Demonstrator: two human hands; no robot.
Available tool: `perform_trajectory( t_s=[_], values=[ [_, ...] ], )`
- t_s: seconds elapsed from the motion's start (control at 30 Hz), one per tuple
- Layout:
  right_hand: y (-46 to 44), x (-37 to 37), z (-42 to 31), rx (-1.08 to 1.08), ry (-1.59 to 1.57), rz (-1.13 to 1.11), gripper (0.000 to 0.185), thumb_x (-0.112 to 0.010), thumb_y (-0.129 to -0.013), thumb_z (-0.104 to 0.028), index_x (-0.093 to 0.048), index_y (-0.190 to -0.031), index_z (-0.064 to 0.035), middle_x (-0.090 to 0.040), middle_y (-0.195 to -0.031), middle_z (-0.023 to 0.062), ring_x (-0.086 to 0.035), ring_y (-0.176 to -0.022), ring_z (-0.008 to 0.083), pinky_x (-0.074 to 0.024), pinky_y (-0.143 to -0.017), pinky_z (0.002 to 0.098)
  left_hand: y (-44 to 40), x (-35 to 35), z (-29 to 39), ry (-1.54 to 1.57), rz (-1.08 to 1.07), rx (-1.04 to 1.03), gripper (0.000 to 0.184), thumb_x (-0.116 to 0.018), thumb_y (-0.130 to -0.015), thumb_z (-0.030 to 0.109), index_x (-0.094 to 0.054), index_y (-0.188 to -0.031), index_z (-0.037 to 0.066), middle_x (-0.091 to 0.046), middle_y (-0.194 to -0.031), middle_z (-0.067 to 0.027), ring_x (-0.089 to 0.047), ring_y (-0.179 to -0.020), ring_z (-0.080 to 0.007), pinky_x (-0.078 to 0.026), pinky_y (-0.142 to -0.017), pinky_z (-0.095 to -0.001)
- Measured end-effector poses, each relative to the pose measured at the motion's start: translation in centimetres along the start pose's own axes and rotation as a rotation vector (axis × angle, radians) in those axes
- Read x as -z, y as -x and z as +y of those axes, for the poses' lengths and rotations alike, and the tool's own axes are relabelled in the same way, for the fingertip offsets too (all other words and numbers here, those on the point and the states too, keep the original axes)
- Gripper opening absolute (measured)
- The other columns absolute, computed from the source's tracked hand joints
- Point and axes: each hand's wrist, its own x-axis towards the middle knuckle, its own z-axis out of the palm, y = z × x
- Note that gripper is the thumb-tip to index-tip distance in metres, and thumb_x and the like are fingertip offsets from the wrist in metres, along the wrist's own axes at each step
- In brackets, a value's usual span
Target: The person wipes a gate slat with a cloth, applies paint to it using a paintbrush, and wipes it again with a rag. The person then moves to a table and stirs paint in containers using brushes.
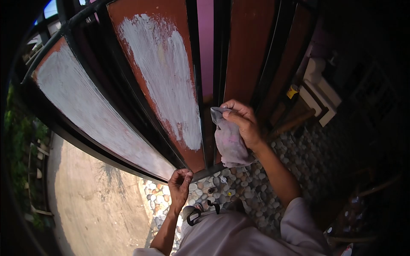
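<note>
Pale shirt (pixel 230 234) over pebbled floor (pixel 245 185), right fingers (pixel 240 121) round grey rag (pixel 230 143), left fingers (pixel 186 182) narrow, by white-smeared red-brown panels (pixel 158 68).

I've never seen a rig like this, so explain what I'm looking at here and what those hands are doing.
There's no machine: these are a person's bare hands, filmed by one camera worn on the head, looking forward and down. That's why the shirt appears below.

The right hand holds a stained grey cloth. The left hand is pinched near the bottom of a dark frame; I can't tell whether it holds anything.

The frame has reddish-brown panels, two carrying a streaky whitish coating. Below is a pebbled floor.
</note>
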Motion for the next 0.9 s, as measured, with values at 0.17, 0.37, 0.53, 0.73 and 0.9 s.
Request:
perform_trajectory(
  t_s=[0.17,0.37,0.53,0.73,0.9],
  values=[
    [3.6,0.3,1.1,0.104,0.355,-0.011,0.009,-0.061,-0.085,-0.005,-0.064,-0.088,0.0026,-0.060,-0.073,-0.0023,-0.049,-0.065,0.0009,-0.0394,-0.057,0.0176,-2.1,-7.9,8.4,0.045,-0.107,-0.181,0.014,-0.065,-0.085,0.009,-0.059,-0.096,0.002,-0.061,-0.082,0.0000,-0.054,-0.076,-0.0048,-0.043,-0.070,-0.0201],
    [7.9,1.3,1.1,0.047,0.402,0.067,0.010,-0.059,-0.086,-0.004,-0.065,-0.093,0.0021,-0.062,-0.077,0.0001,-0.053,-0.070,0.0022,-0.0430,-0.061,0.0185,-2.1,-10.0,5.3,-0.084,-0.185,-0.197,0.014,-0.066,-0.085,0.009,-0.060,-0.093,-0.001,-0.061,-0.078,0.0011,-0.052,-0.067,-0.0032,-0.044,-0.062,-0.0197],
    [9.9,3.1,1.1,-0.141,0.378,0.112,0.009,-0.060,-0.087,-0.007,-0.065,-0.090,0.0006,-0.055,-0.070,-0.0046,-0.046,-0.063,-0.0009,-0.0365,-0.055,0.0160,-1.4,-10.0,3.7,-0.154,-0.330,-0.127,0.017,-0.062,-0.089,0.016,-0.063,-0.094,-0.001,-0.060,-0.079,0.0025,-0.048,-0.065,-0.0018,-0.040,-0.060,-0.0185],
    [10.4,4.8,1.6,-0.132,0.260,0.185,0.005,-0.062,-0.085,-0.002,-0.061,-0.089,-0.0001,-0.060,-0.080,-0.0014,-0.053,-0.073,0.0010,-0.0436,-0.064,0.0179,-1.6,-10.3,5.1,0.063,-0.527,0.067,0.013,-0.057,-0.091,0.010,-0.061,-0.101,0.002,-0.058,-0.073,0.0034,-0.041,-0.048,-0.0007,-0.030,-0.042,-0.0159],
    [12.9,4.2,4.0,0.224,0.490,0.181,0.016,-0.062,-0.086,-0.008,-0.063,-0.099,0.0006,-0.063,-0.099,0.0094,-0.059,-0.090,0.0136,-0.0460,-0.079,0.0251,-1.3,-10.5,5.2,0.156,-0.505,0.144,0.017,-0.059,-0.090,0.008,-0.063,-0.105,0.000,-0.065,-0.086,-0.0006,-0.056,-0.077,-0.0046,-0.046,-0.072,-0.0204]
  ],
)
